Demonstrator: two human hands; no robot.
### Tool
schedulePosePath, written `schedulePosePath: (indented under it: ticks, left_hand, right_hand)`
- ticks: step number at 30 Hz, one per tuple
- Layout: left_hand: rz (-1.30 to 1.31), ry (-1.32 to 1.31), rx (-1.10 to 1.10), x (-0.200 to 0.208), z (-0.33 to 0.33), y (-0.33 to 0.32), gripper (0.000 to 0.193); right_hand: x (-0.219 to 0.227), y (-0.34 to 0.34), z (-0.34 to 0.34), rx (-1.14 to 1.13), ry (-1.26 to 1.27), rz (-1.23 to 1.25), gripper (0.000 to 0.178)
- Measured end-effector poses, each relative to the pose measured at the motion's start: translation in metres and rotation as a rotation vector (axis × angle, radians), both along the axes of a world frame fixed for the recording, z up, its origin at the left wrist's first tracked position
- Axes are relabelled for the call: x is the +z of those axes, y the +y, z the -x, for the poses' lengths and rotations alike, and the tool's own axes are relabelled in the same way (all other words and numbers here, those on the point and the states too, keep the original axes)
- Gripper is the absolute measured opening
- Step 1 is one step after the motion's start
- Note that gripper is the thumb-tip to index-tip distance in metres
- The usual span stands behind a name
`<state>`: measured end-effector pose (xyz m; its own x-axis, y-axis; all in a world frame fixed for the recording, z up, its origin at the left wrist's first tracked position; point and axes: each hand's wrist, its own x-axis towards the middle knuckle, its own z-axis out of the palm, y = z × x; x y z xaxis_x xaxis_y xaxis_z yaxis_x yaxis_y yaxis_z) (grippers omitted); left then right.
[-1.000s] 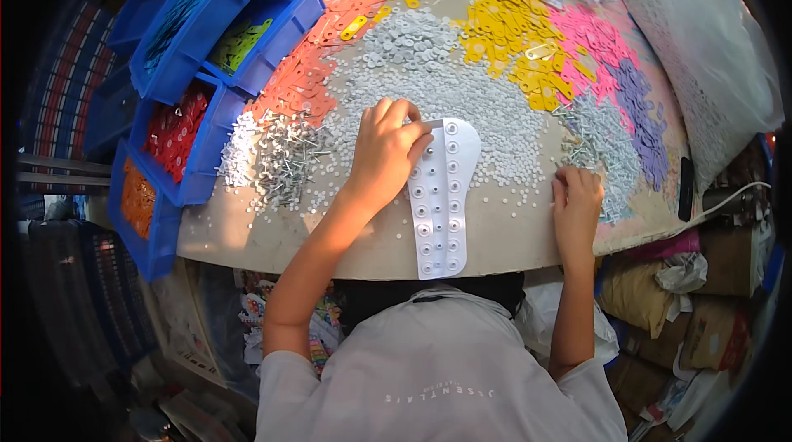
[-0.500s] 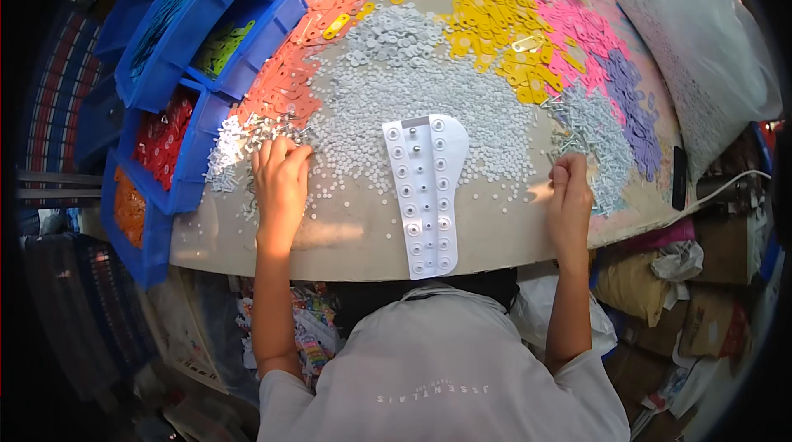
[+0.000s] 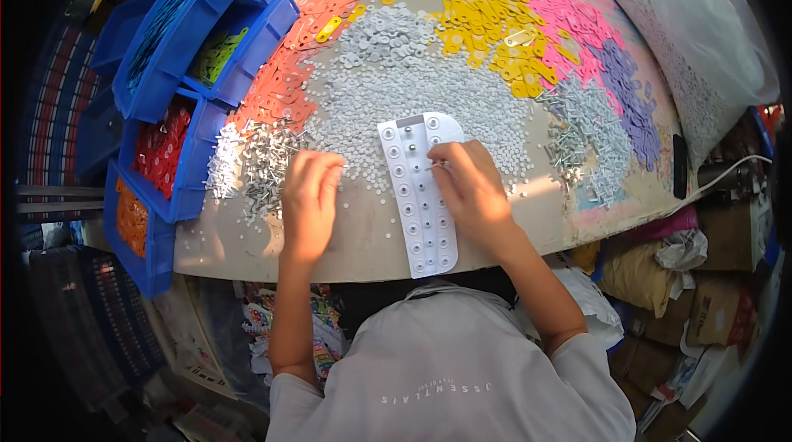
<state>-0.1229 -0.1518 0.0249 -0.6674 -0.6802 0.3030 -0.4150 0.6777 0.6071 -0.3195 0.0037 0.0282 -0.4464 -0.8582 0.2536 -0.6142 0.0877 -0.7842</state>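
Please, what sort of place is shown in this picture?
Probably a small assembly workshop: heaps of coloured pieces cover much of the table, blue bins hold more, and a white holder with rows of round fittings lies near its front edge.

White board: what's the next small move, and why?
I'd probably lower the right hand toward the board, at its middle row: it seems to pinch a small pale part over the upper half, though contact is unclear. The left hand is off to the board's left, out of the way.

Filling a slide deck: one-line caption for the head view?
Right hand at a white board with round fittings, left hand beside loose metal pins, pale discs and yellow strips beyond.
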Motion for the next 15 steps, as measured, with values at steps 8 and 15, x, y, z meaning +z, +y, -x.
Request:
schedulePosePath:
  ticks: [8,15]
  left_hand:
    - [-0.326,0.256,0.013,-0.009,0.015,0.043,0.023]
    - [-0.267,0.228,-0.051,-0.006,0.03,0.043,0.018]
  right_hand:
    - [-0.018,-0.022,-0.002,0.11,0.495,-0.059,0.03]
    - [-0.001,-0.015,0.0,0.149,0.513,-0.115,0.038]
